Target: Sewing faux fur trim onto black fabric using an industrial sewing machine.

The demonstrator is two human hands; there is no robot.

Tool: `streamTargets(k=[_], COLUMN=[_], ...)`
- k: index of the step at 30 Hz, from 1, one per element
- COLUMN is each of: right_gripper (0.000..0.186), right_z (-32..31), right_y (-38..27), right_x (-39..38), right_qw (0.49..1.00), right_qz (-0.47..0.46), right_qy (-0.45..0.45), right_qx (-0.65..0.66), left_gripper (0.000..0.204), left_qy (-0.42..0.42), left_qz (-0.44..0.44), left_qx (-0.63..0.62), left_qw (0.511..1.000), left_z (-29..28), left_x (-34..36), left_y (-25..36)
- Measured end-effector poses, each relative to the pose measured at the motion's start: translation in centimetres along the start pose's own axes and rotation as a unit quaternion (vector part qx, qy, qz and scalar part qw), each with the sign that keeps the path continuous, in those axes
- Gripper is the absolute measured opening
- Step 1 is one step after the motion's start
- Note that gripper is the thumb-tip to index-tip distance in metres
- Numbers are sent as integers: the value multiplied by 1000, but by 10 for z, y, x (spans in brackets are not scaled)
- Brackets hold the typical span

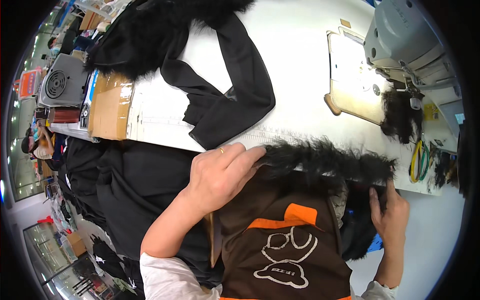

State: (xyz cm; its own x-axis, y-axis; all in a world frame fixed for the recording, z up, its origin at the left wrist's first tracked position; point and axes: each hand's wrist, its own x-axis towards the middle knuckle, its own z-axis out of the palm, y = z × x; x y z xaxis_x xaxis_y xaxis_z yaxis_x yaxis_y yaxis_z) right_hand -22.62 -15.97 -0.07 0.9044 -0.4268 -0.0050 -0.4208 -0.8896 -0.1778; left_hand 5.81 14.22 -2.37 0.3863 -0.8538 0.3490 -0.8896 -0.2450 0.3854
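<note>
a long strip of shaggy black faux fur trim [325, 157] lies across the near edge of a white sewing table [295, 55], just above the person's brown and orange apron [285, 240]. the left hand [220, 175], wearing a gold ring, rests flat and spread on the strip's left end, fingers pressing it down. the right hand [389, 212] is closed in a pinch around the strip's right end, where the fur hangs over the table edge. the trim looks light, soft and floppy, likely to sag wherever it is not supported, and the long pile probably hides its backing edge; holding both ends and keeping it on the table seems the surest hold. the fur may shed or slip a little against smooth cloth. beyond it, a folded piece of thin black fabric [225, 100] lies on the table, touching a larger fluffy black fur piece [150, 35] at the far left. to the right stands a grey sewing machine [405, 40] with another tuft of black fur [400, 115] under its head. a heap of dark garments [125, 190] sits beside the person's left arm.
</note>
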Motion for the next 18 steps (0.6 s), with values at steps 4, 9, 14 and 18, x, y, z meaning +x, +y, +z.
streamTargets(k=[4, 9, 14, 18], right_gripper=[53, 46, 47, 51], right_z=[-2, -5, -7, -5], right_y=[-5, -11, -9, -7], right_x=[1, 6, 3, 3], right_qw=[1000, 999, 999, 1000], right_qz=[4, 31, 26, 13], right_qy=[1, 0, -6, -8], right_qx=[-1, 19, 22, 12], left_gripper=[33, 28, 17, 15], left_qy=[-27, -46, -53, -53], left_qz=[-72, -104, -104, -114], left_qx=[-23, -66, -53, -68], left_qw=[997, 991, 992, 990], left_z=[-3, -11, -9, -9], left_x=[11, 20, 21, 23], left_y=[1, 5, 6, 4])
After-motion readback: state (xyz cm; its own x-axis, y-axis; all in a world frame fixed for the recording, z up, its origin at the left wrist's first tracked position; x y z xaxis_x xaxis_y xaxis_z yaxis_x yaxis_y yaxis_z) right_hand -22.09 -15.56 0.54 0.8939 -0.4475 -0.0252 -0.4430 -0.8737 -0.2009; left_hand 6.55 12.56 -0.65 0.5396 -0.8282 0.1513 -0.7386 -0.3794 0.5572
